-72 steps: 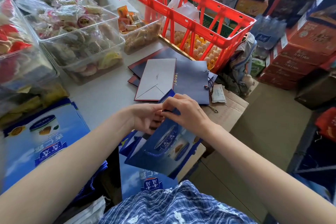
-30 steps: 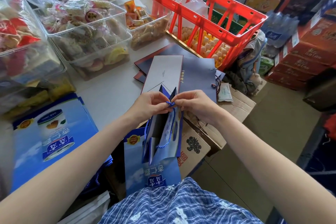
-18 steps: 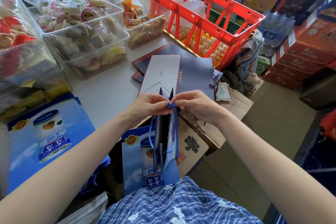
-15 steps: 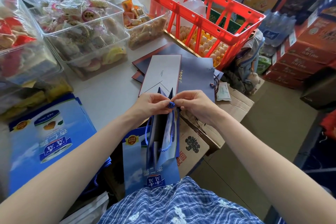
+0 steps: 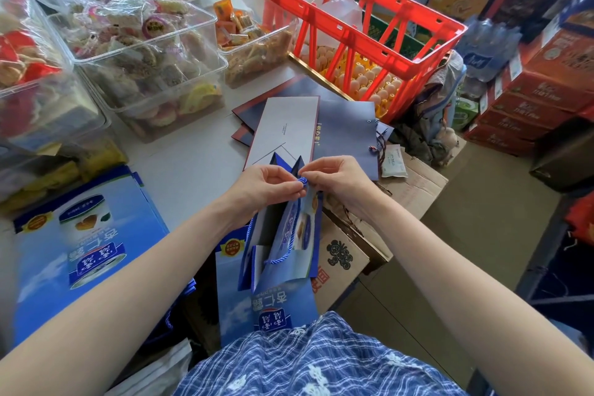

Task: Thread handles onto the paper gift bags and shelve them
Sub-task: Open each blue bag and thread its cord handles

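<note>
1. Pale grey tabletop [image 5: 180, 170] in front of me, daylight-ish, soft, no hard shadows.
2. Clear plastic tubs of wrapped snacks [image 5: 144, 51] crowd its left and far side.
3. Red plastic slatted crate [image 5: 353, 26] at far edge, tray of eggs [image 5: 369, 80] under it.
4. Brown cardboard boxes [image 5: 414, 183] butt against table's right edge, flaps open.
5. Tan floor [image 5: 482, 235] to my right.
6. Stacked red-orange cartons [image 5: 527, 100] along right side w/ shrink-wrapped pack of water bottles [image 5: 485, 42] beside them; more boxed stock behind, too blurred to read.
</note>
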